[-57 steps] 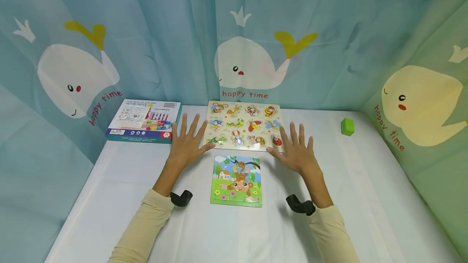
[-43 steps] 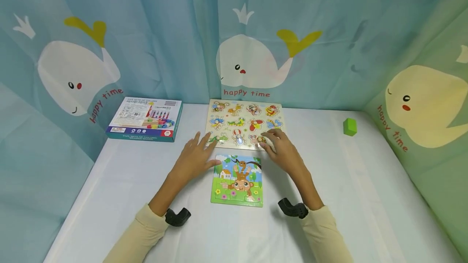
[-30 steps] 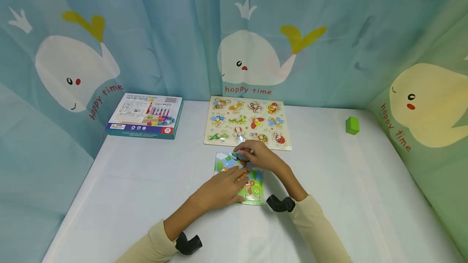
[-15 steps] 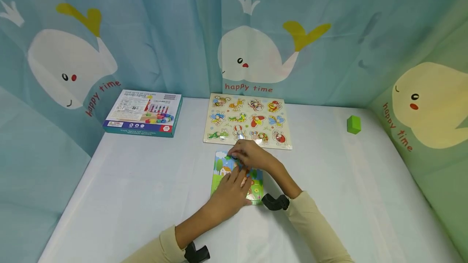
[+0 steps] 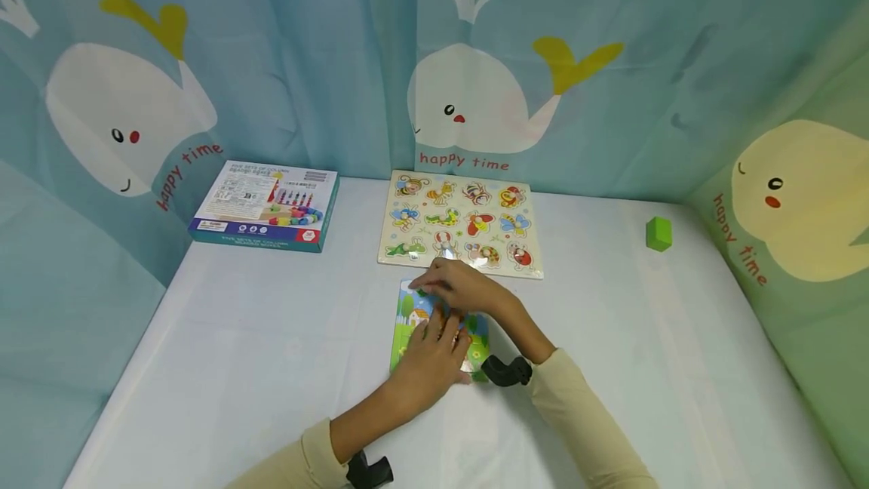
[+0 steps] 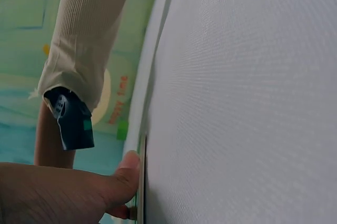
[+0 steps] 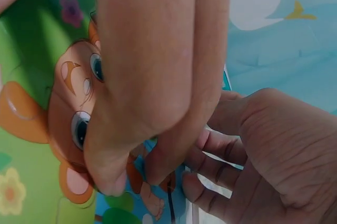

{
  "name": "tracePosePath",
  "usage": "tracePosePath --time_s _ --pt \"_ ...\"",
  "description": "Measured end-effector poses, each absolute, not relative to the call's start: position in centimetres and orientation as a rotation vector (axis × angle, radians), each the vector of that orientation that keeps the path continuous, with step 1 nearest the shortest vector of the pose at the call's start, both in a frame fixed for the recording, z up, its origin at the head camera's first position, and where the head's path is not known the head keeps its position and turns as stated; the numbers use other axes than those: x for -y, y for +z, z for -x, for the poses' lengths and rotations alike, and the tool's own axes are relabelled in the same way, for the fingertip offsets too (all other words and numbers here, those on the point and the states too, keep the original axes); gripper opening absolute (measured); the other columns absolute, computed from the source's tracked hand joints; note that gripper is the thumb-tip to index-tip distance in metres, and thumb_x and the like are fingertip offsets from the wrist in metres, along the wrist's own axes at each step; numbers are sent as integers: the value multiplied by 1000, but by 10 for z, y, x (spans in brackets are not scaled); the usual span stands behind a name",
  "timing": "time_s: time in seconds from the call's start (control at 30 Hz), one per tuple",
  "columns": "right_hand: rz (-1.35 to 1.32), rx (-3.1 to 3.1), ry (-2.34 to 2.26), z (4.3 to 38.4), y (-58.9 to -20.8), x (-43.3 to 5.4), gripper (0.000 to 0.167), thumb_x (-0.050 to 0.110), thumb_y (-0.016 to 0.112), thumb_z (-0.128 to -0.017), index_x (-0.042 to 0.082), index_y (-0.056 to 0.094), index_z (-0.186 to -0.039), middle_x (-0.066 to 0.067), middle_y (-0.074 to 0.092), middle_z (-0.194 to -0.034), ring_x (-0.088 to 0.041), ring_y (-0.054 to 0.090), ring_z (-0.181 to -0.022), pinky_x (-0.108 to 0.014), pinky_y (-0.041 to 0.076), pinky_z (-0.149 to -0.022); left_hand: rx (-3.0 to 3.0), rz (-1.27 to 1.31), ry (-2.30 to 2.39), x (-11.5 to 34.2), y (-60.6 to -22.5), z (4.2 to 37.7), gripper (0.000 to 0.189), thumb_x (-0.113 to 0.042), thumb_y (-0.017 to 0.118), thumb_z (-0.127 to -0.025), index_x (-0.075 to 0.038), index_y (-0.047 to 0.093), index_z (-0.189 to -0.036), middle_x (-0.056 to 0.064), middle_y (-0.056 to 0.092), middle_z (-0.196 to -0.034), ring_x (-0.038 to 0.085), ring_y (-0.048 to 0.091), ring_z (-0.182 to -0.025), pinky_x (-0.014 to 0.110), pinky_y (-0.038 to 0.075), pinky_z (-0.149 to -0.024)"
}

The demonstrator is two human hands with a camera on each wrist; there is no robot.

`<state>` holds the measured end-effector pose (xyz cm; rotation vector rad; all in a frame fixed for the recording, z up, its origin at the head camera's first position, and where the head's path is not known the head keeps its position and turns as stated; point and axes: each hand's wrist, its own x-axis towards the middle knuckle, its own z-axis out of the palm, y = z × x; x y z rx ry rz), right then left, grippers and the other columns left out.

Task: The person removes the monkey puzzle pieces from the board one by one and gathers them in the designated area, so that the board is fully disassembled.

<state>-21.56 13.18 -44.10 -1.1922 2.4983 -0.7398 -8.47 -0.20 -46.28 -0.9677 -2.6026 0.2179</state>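
Note:
A square monkey jigsaw puzzle lies on the white-covered table, partly hidden by both hands. My left hand lies across its middle and lower right, fingertips touching the picture. Up close in the right wrist view, the left fingers bend down onto the monkey picture. My right hand is at the puzzle's far edge with its fingers bent. Its fingertips meet that edge in the right wrist view, but the left fingers hide the thumb tip. Whether it pinches a piece is hidden. The left thumb rests at the puzzle's near edge.
Behind the puzzle lies a wooden insect peg puzzle board. A boxed bead set stands at the back left, and a green block at the back right. Whale-print curtains enclose the table.
Both hands came down from spread positions beside the insect board onto the monkey puzzle. The right hand has since slid slightly left along its far edge. The camera view has shifted a little.

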Motion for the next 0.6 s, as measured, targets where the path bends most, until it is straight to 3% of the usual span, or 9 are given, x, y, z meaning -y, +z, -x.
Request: tracePosePath --time_s 0.23,0.4,0.6 --pt "1225 -2521 -667 218 -441 -126 24 13 57 -99 14 73 -117 -2 66 -95 -8 49 -77 -21 45 -69 2590 969 214 1 -467 85 73 -68 57 -83 -10 60 -126 14 55 -134 33 58 -121 38 56 -88" --pt "1294 -2538 -669 220 -443 -124 22 12 58 -98 12 74 -113 0 72 -97 -8 55 -78 -21 46 -70 2598 965 223 0 -467 85 71 -67 57 -83 -10 60 -126 14 55 -134 33 57 -122 38 56 -88" --pt "1355 -2546 -629 222 -443 -124 21 12 58 -98 11 75 -111 0 70 -93 -7 56 -75 -21 47 -70 2636 956 184 -1 -467 84 71 -66 58 -84 -10 59 -128 16 52 -137 36 53 -126 47 56 -86"
